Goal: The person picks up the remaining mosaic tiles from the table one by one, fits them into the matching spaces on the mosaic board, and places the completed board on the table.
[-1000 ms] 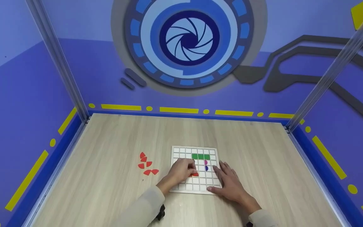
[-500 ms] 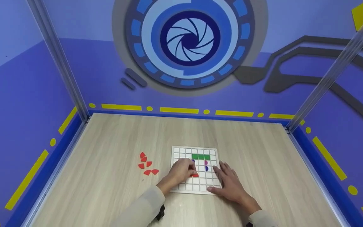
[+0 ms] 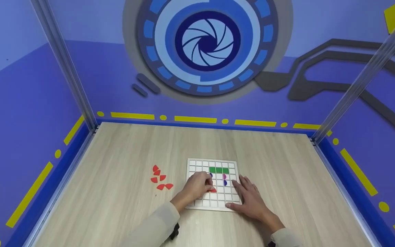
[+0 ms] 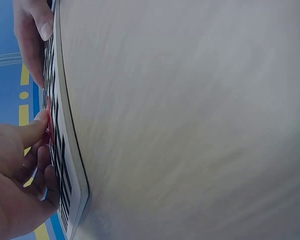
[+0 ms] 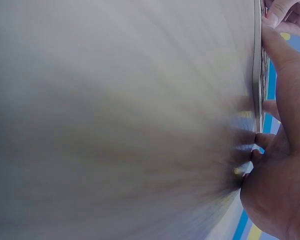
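A white grid board (image 3: 220, 197) lies on the table. Over its left half, my left hand (image 3: 196, 185) pinches a red fan-shaped piece (image 3: 213, 189) against the squares, its other fingers curled. In the left wrist view the thumb tip meets that red piece (image 4: 50, 120); part of the piece is hidden. My right hand (image 3: 250, 197) rests with extended fingers along the board's right edge, thumb on the lower right corner. Green squares (image 3: 219, 170), a magenta half-circle (image 3: 224, 176) and a dark blue half-circle (image 3: 225, 183) show on the board. Another dark blue bit (image 3: 211, 175) peeks out by my left fingers.
Several loose red fan-shaped pieces (image 3: 157, 173) lie on the wooden table (image 3: 129, 212) left of the board. Blue walls (image 3: 22, 144) and metal posts (image 3: 62, 65) enclose the table at the back and sides.
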Demonstrator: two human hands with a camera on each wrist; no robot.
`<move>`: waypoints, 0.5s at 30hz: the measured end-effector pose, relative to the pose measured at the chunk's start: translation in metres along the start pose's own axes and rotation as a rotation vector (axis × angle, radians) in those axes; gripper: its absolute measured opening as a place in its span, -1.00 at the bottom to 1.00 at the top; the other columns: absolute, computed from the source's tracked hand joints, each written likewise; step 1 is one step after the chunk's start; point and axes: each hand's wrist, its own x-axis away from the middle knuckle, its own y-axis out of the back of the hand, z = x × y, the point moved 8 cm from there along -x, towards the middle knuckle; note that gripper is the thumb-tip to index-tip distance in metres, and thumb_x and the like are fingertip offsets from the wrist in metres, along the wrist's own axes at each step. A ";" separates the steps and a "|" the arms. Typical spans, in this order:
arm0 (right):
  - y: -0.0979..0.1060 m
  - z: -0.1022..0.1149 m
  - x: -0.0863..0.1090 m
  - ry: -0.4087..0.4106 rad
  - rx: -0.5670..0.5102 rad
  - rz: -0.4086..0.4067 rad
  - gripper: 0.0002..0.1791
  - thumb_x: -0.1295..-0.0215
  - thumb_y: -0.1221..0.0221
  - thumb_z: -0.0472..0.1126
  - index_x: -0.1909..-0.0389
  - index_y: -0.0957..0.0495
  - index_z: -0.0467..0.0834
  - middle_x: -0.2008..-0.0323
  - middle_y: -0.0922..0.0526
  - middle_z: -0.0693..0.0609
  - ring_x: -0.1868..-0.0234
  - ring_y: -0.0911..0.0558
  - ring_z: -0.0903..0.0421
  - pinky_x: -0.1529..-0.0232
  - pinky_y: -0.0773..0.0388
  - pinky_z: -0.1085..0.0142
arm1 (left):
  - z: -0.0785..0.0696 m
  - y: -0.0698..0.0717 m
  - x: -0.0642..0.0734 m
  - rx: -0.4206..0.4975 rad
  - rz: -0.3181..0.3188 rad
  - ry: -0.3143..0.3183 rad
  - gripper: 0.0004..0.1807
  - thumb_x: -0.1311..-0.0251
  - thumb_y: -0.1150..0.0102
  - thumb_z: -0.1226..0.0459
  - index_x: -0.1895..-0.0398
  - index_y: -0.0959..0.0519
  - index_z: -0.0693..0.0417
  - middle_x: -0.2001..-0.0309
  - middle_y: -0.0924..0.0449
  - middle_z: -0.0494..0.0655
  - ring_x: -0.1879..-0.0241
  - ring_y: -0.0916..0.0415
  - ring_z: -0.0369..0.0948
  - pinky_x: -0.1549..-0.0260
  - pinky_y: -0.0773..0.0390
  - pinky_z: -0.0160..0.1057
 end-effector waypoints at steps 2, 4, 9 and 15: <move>0.000 0.000 0.000 -0.002 0.003 0.001 0.14 -0.16 -0.34 0.50 -0.62 -0.29 -0.08 -0.67 -0.04 -0.24 -0.68 0.08 -0.26 -0.57 0.16 -0.28 | 0.000 0.000 0.001 -0.011 0.001 -0.005 -0.84 -0.27 -0.51 0.26 0.42 -0.68 -0.07 0.40 -0.52 -0.35 0.37 -0.42 -0.37 0.32 -0.49 -0.29; -0.001 0.000 0.000 0.000 0.005 -0.001 0.14 -0.16 -0.34 0.50 -0.62 -0.29 -0.08 -0.67 -0.04 -0.24 -0.68 0.08 -0.26 -0.57 0.15 -0.28 | -0.001 0.001 0.001 -0.023 0.002 -0.009 -0.85 -0.27 -0.51 0.24 0.40 -0.69 -0.08 0.40 -0.51 -0.35 0.37 -0.42 -0.37 0.31 -0.50 -0.29; -0.001 0.000 0.000 0.007 0.005 -0.004 0.13 -0.17 -0.34 0.49 -0.61 -0.30 -0.08 -0.67 -0.05 -0.24 -0.68 0.07 -0.26 -0.57 0.14 -0.29 | 0.003 0.007 0.005 -0.014 0.006 0.006 -0.90 -0.28 -0.50 0.20 0.33 -0.72 -0.10 0.35 -0.53 -0.37 0.34 -0.43 -0.38 0.26 -0.52 -0.30; 0.001 0.001 0.001 -0.006 -0.010 -0.005 0.14 -0.16 -0.35 0.50 -0.62 -0.29 -0.06 -0.67 -0.04 -0.22 -0.68 0.08 -0.24 -0.57 0.16 -0.27 | 0.020 0.031 0.012 0.016 -0.004 0.043 -0.91 -0.30 -0.49 0.19 0.24 -0.73 -0.09 0.28 -0.54 -0.33 0.28 -0.47 -0.33 0.24 -0.55 -0.30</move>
